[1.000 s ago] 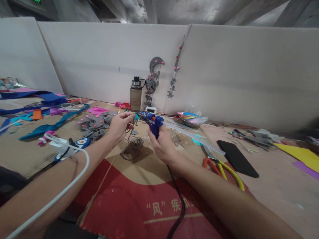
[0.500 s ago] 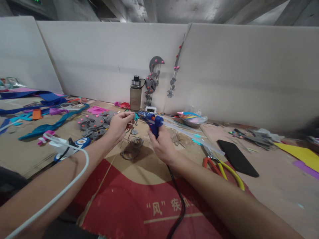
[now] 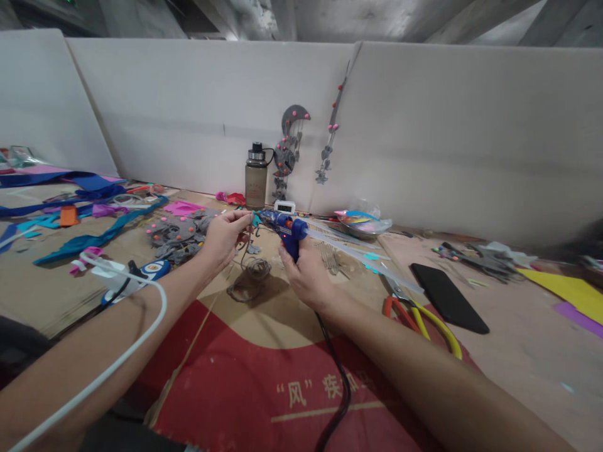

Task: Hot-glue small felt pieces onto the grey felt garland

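right hand (image 3: 309, 274): wrapped round gun (image 3: 293, 230); likely light, stiff; grip handle (nozzle (image 3: 266, 216) perhaps hot) | left hand (image 3: 223, 241): pinching scrap (image 3: 256, 220); probably soft | string (image 3: 249, 279): beyond card's (image 3: 240, 383) near-left corner

Room abv cdbd (image 3: 226, 370), cord (image 3: 348, 384) across, scissors (image 3: 399, 294) R

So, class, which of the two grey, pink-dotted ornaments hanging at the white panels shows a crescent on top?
The left-hand ornament, nearer the upright brown bottle; the right-hand ornament instead looks slim and straight along its upper part.
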A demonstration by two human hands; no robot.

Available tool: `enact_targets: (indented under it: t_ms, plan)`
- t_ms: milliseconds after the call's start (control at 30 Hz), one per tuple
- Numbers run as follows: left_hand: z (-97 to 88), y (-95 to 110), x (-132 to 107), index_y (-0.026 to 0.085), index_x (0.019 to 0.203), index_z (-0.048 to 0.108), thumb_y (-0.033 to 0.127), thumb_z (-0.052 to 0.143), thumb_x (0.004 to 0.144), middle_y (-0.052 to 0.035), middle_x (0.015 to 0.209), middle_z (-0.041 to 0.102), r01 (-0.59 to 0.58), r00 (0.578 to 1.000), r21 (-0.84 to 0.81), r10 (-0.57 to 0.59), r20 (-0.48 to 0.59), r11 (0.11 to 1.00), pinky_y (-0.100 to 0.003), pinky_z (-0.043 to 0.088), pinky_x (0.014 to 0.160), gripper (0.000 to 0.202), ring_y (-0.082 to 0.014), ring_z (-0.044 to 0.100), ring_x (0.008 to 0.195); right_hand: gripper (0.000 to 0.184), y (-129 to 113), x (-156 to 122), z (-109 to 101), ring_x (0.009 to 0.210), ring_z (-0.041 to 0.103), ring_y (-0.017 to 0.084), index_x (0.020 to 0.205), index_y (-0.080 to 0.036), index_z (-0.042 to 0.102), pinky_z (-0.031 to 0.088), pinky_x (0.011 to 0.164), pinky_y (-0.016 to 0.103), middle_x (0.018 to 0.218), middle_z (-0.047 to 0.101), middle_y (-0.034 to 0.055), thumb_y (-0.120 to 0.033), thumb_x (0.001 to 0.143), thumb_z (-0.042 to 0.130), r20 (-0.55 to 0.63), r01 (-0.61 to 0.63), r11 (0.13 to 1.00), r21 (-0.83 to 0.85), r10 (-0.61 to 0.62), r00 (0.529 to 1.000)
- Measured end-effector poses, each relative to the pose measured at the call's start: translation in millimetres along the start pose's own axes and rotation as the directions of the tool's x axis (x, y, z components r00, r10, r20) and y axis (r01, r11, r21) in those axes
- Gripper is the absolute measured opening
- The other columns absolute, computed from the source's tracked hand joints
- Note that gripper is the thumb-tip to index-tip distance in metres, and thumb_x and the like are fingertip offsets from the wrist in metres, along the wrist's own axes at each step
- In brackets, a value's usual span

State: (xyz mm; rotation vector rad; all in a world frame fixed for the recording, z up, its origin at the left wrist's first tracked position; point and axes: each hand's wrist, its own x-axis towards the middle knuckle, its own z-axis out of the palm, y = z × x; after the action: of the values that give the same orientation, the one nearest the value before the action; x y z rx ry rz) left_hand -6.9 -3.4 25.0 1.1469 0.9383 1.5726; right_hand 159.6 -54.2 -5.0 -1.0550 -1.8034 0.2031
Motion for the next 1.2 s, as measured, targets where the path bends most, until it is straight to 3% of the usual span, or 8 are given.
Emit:
enact_targets:
  t_ms: [1200]
  plan:
    - [0.1, 1.4, 0.2, 0.012, 0.067, 0.06, 0.026, 0.076, 0.055, 0.0017, 0.053, 0.053, 0.002, 1.0, -0.02, -0.002, -0.005, 1.0, -0.017, 0.027, 0.038, 0.024, -0.0071, 0.047, 0.046, 0.026, -0.4, -1.0, -1.6, 0.085, 0.059, 0.025, 0.107, -0.016, 0.051, 0.048, 0.077, 0.04, 0.095, 0.063, 0.0122, -0.03, 0.086, 0.043, -0.024, -0.011, 1.0, 0.021, 0.011, 1.0]
